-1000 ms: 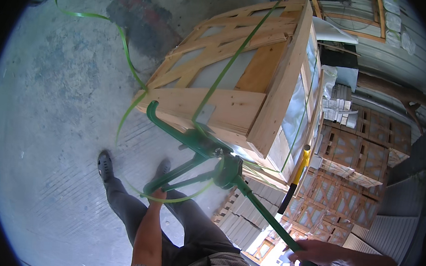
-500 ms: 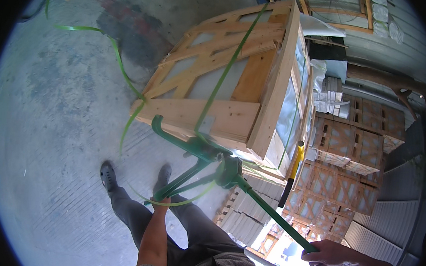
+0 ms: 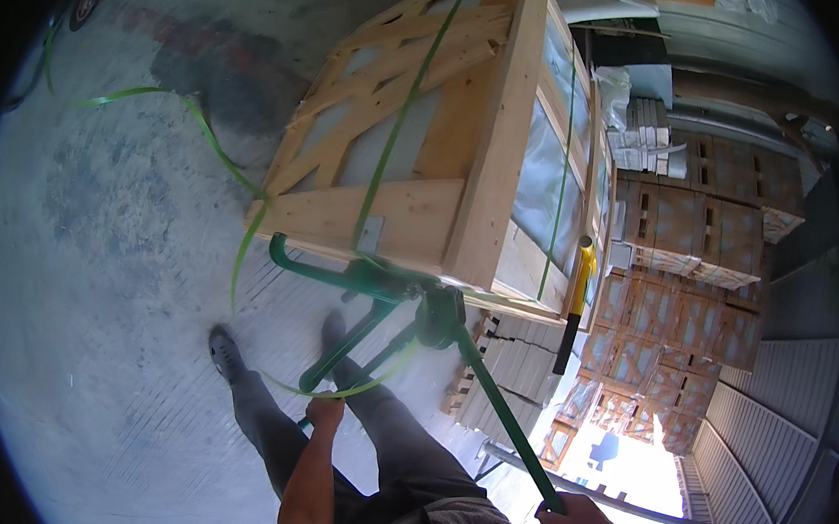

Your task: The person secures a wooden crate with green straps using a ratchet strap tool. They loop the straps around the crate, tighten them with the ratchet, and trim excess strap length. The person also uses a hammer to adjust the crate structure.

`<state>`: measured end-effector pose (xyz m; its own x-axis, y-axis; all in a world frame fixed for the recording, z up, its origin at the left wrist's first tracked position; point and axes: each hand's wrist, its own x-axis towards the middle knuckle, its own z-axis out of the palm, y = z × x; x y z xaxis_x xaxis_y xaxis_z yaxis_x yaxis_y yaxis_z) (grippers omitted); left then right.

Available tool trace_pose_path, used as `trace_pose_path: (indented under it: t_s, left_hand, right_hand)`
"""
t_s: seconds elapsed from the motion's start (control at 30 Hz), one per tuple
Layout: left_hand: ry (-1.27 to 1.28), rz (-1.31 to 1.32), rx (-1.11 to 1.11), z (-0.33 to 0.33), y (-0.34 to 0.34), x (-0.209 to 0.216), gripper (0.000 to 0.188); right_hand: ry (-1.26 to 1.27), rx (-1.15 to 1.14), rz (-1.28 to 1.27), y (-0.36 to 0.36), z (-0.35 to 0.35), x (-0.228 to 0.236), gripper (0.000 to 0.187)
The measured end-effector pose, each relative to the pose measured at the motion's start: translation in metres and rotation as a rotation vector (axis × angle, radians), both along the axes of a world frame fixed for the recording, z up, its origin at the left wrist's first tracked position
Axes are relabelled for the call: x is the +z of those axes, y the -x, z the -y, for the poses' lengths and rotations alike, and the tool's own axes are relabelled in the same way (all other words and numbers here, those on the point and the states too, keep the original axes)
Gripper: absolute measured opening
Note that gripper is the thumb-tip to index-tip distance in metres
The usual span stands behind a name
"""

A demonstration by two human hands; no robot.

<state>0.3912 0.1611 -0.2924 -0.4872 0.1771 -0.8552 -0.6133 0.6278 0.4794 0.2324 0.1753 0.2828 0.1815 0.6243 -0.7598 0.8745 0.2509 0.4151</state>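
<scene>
A green strapping tensioner with long handles sits against the near lower edge of a wooden crate. Green plastic strap runs over the crate's face down to the tool, and its tail curls below the tool near my left hand. My left hand is closed around a thin lower bar of the tensioner. With my right hand I grip the end of its long handle, which slants down toward my right side. The fingers of the left hand are partly hidden.
A yellow-and-black handled tool stands out from the crate's right side. Loose green strap trails over the concrete floor at left. Stacked wooden crates line the right, with grey slabs behind the tensioner.
My right hand has pulled the long handle down and inward, closer to my body. My left hand keeps its hold. The view has shifted, so the crate appears farther left.
</scene>
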Motion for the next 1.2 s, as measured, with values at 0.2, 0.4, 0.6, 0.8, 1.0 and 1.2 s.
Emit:
trace_pose_path:
  t_s: [0.2,0.4,0.6,0.8,1.0,1.2]
  left_hand:
    - [-0.055,0.026,-0.012,0.029,-0.001,0.036,0.038]
    - [-0.037,-0.002,0.034,0.036,-0.021,0.068,0.041]
    - [0.031,-0.053,0.04,0.045,-0.027,0.086,0.043]
    - [0.064,0.053,0.046,0.064,-0.016,0.104,0.043]
    - [0.064,-0.025,0.045,0.055,-0.025,0.157,0.04]
    - [-0.186,-0.094,-0.212,0.064,-0.039,0.176,0.03]
  right_hand:
    - [0.054,-0.024,-0.125,-0.043,-0.009,-0.016,0.015]
    - [0.017,0.313,-0.354,-0.118,-0.019,-0.061,0.022]
    - [-0.054,0.362,-0.652,-0.192,-0.024,-0.123,0.025]
    - [-0.167,0.383,-0.739,-0.226,-0.001,-0.185,0.025]
    - [-0.119,0.256,-0.829,-0.241,0.024,-0.25,0.028]
    - [0.017,0.134,-0.834,-0.247,0.038,-0.286,0.028]
